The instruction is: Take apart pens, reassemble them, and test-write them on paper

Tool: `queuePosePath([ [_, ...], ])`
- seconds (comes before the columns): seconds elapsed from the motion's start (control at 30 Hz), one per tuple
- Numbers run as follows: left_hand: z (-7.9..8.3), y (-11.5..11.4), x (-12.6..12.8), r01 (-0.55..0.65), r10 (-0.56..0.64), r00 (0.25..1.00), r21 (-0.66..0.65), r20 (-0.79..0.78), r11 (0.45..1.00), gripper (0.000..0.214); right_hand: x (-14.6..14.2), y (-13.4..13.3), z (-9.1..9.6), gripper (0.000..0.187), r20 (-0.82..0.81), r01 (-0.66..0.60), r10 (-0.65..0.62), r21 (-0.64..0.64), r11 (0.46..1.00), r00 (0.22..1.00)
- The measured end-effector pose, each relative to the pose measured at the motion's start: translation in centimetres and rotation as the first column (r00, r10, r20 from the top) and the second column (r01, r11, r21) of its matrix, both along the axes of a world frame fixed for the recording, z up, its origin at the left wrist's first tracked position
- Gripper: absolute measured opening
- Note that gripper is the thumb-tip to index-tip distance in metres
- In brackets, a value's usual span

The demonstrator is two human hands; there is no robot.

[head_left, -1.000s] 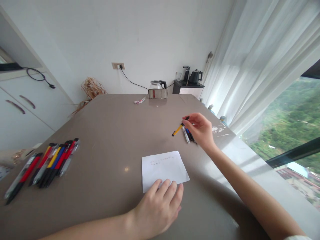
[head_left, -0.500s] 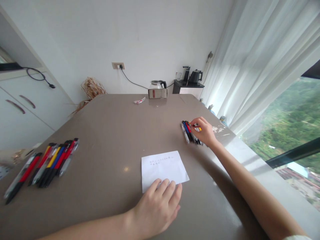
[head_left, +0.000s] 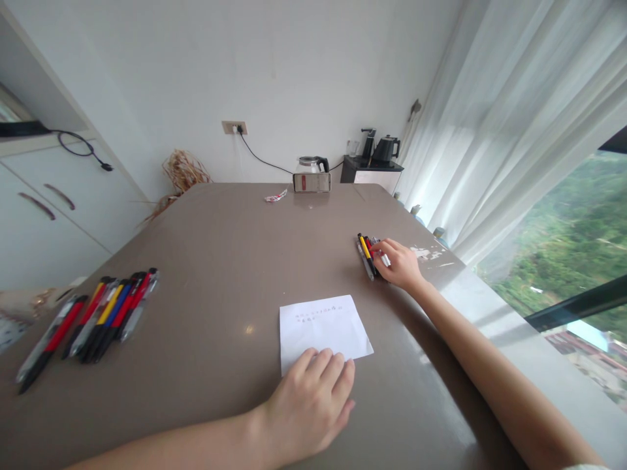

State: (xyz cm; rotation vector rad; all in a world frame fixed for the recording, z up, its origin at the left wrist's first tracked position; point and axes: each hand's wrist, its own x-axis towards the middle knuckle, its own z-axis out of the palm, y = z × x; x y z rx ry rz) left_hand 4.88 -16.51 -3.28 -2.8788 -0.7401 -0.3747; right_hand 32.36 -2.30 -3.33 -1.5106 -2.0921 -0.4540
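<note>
A white sheet of paper (head_left: pixel 321 326) with small handwriting lies on the brown table. My left hand (head_left: pixel 313 398) rests over its near edge, fingers lightly curved and a little apart, gripping nothing. Farther off on the right is a small bunch of pens; a yellow and black pen (head_left: pixel 365 247) shows at its left side, beside a clear one. My right hand (head_left: pixel 398 262) is over this bunch, its fingers closed round a pen with a white part (head_left: pixel 385 259). Its palm and fingers hide much of the bunch.
Several red, yellow, blue and clear pens (head_left: pixel 110 313) lie side by side at the left of the table (head_left: pixel 220 261). At the far edge a phone (head_left: pixel 312 183) stands before a glass pot (head_left: pixel 308 164), near a crumpled wrapper (head_left: pixel 275 196). A curtain and window are on the right.
My right hand has shifted slightly and lowered over the pens. A yellow pen now shows at the bunch's left, where a blue one showed before. My left hand stays on the paper.
</note>
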Motion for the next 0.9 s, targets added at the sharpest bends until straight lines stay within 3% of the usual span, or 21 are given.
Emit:
queuePosePath([
  [0.17,1.1,0.7,0.1,-0.027,0.026,0.999,-0.033,-0.030,0.999,0.041,-0.1,0.1,-0.4,0.022,0.006,-0.001,0.001,0.024,1.000,1.000],
  [0.23,2.4,1.9,-0.1,-0.130,0.129,0.991,-0.032,-0.038,0.991,0.040,-0.1,0.2,-0.6,0.021,0.007,0.004,-0.004,0.044,0.999,1.000],
  [0.3,4.0,3.9,-1.0,-0.324,0.324,0.944,0.014,-0.056,0.946,0.034,-0.2,0.2,-0.9,0.021,0.002,0.022,-0.022,0.073,0.997,1.000],
  [0.4,6.6,7.9,-4.4,-0.593,0.601,0.796,0.109,-0.067,0.798,0.036,-0.4,0.3,-1.4,0.021,-0.011,0.052,-0.051,0.119,0.992,0.999],
  [0.5,8.3,11.7,-10.0,-0.813,0.828,0.550,0.158,-0.109,0.561,0.044,-0.7,0.4,-1.9,0.020,-0.015,0.060,-0.058,0.150,0.987,0.998],
  [0.53,8.6,12.8,-12.2,-0.855,0.865,0.481,0.142,-0.142,0.498,0.047,-0.7,0.4,-2.0,0.020,-0.015,0.064,-0.062,0.160,0.985,0.998],
  [0.57,8.7,13.8,-14.3,-0.867,0.864,0.463,0.102,-0.198,0.488,0.050,-0.8,0.3,-2.2,0.019,-0.012,0.067,-0.065,0.169,0.983,0.998],
  [0.6,8.6,14.5,-16.2,-0.906,0.882,0.393,0.055,-0.260,0.420,0.053,-0.8,0.3,-2.3,0.019,-0.010,0.071,-0.070,0.178,0.982,0.997],
  [0.63,8.3,15.1,-18.1,-0.934,0.888,0.333,0.016,-0.318,0.356,0.057,-0.8,0.3,-2.3,0.019,-0.007,0.075,-0.075,0.185,0.980,0.997],
  [0.7,7.5,16.0,-21.0,-0.958,0.886,0.273,-0.017,-0.375,0.287,0.063,-0.8,0.4,-2.4,0.019,-0.007,0.085,-0.086,0.199,0.976,0.996],
  [0.77,6.3,16.5,-23.1,-0.943,0.861,0.319,-0.045,-0.396,0.328,0.067,-0.7,0.4,-2.4,0.019,-0.011,0.094,-0.094,0.210,0.973,0.995],
  [0.9,4.1,17.7,-25.2,-0.913,0.888,0.406,-0.042,-0.218,0.407,0.073,-0.6,0.5,-2.5,0.018,0.001,0.101,-0.104,0.229,0.968,0.995],
])
